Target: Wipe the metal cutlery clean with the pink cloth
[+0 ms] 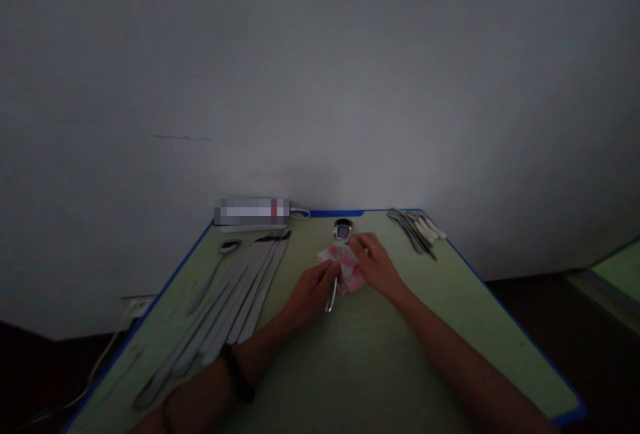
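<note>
In the head view, a shiny metal spoon point(343, 229) points away from me over the middle of the table, its bowl toward the wall. My left hand point(316, 285) is closed around its handle, whose end sticks out below the fingers. A crumpled pink-and-white cloth point(354, 277) lies around the spoon's neck and under both hands. With bent fingers my right hand point(373, 262) grips the cloth's upper right part, close to the bowl. Its fingertips are partly hidden and the picture is dim.
Several long flat metal utensils point(240, 294) and another spoon point(229, 245) lie at left. Back right are several thin metal utensils point(413, 231), some with white parts. A blurred-out box point(253, 213) with a white cable stands by the wall. The pale green table point(480, 347) has blue edging.
</note>
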Motion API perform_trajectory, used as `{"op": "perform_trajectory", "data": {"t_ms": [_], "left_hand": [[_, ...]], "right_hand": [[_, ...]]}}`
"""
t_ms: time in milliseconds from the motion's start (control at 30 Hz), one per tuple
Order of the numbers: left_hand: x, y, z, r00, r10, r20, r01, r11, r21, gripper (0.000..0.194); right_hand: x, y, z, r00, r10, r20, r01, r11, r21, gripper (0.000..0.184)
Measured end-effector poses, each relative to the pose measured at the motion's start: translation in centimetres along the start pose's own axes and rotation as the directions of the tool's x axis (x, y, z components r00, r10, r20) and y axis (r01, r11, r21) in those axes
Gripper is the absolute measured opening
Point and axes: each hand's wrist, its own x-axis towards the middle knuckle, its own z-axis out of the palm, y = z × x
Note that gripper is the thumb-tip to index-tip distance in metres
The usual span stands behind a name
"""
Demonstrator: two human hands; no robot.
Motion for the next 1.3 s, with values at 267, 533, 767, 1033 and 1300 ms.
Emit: {"op": "perform_trajectory", "data": {"t_ms": [267,533,767,1033,1300], "left_hand": [[0.2,-0.2,0.6,0.996,0.07,0.045,-0.072,0.996,0.048,0.036],[-0.8,0.3,0.5,0.978,0.19,0.087,-0.203,0.963,0.177,0.031],[-0.4,-0.7,0.8,0.933,0.35,0.083,-0.339,0.778,0.529,0.026],[-0.6,-2.0,1.2,0.934,0.333,0.131,-0.322,0.623,0.713,0.033],[-0.4,-2.2,1.3,0.94,0.297,0.165,-0.319,0.602,0.732,0.036]], "right_hand": [[-1.5,0.7,1.7,0.925,0.215,0.315,-0.325,0.876,0.357,0.031],[2.5,1.5,-4.7,0.975,0.222,-0.009,-0.222,0.971,-0.084,0.043],[6.0,4.8,-8.2,0.975,0.222,0.016,-0.108,0.532,-0.84,0.031],[4.6,6.1,-7.4,0.955,0.295,-0.015,-0.111,0.31,-0.944,0.036],[6.2,6.9,-7.7,0.949,0.305,-0.073,-0.152,0.242,-0.958,0.038]]}}
